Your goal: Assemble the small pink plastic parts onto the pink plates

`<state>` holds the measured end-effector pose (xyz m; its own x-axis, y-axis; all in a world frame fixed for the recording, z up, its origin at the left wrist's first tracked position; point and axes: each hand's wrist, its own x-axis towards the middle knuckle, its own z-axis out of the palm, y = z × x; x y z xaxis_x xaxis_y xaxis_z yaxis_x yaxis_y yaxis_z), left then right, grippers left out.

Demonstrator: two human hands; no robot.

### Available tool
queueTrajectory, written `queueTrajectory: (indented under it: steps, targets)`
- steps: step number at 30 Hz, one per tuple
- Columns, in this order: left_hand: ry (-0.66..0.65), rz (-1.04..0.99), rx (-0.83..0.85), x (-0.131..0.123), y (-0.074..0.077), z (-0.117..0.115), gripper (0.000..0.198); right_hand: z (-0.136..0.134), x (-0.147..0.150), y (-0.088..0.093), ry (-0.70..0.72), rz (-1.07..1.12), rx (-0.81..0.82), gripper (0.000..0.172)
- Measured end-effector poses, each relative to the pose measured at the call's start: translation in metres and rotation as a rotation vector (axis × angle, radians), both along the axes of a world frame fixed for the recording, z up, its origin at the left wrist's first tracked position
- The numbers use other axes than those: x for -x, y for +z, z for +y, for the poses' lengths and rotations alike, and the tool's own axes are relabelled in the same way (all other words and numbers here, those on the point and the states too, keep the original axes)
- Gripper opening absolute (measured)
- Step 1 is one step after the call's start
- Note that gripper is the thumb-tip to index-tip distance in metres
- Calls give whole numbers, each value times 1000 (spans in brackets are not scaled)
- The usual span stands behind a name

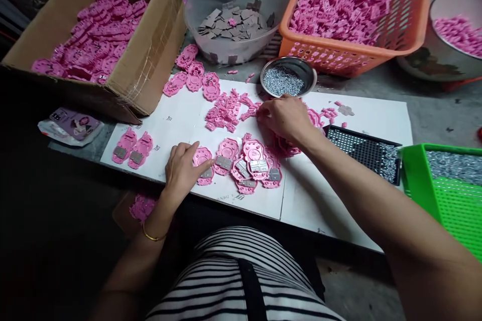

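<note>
Pink plastic shells fitted with grey plates lie clustered on the white board; the left hand presses loose fingers on one shell, while the right hand pinches at small pink pieces beside a screw bowl.

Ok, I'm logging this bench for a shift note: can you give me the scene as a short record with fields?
left hand: fingertips resting on a pink plate with a grey insert
right hand: reaching into the small pink pieces
work surface: white sheet
nearby: metal bowl of screws, clear tub of grey inserts, orange basket, cardboard box of pink plates
right side: green tray
</note>
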<state>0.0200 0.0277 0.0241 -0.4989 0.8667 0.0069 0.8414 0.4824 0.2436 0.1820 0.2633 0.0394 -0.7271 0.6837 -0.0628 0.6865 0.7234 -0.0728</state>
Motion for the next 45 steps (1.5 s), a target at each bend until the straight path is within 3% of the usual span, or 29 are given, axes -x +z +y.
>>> queueTrajectory:
  steps: [8,12,15,18,20,23,26,29,34,38,41,45]
  targets:
    - [83,-327,-101,-3,4,3,45,0,-1,-7,72,40,-17,30]
    - [161,-640,-211,-1,4,2,47,0,0,-9,77,39,-66,27]
    - [235,-910,-345,0,7,1,49,4,-2,-5,117,128,12,21]
    - [253,-1129,-381,-3,15,1,40,1,-7,8,-8,404,283,15]
    - [185,-1281,-360,-11,22,3,34,-9,-10,18,-71,547,502,16]
    - [63,-1521,-260,-28,33,10,32,-35,-11,30,-43,681,1007,23]
    - [38,-1614,-178,-45,41,16,31,-62,-7,35,-8,739,1499,26]
    - [72,-1651,-145,-55,42,19,29,-77,-3,34,10,702,1665,26]
    - [135,-1685,-131,-59,39,16,25,-83,-2,29,-9,668,1697,29]
    - [194,-1688,-140,-60,36,14,36,-86,-2,25,43,629,1695,32]
    - [200,-1627,-158,-59,34,11,47,-87,-2,21,65,664,1587,33]
    - [138,-1567,-112,-56,32,6,49,-88,-2,19,134,662,1477,34]
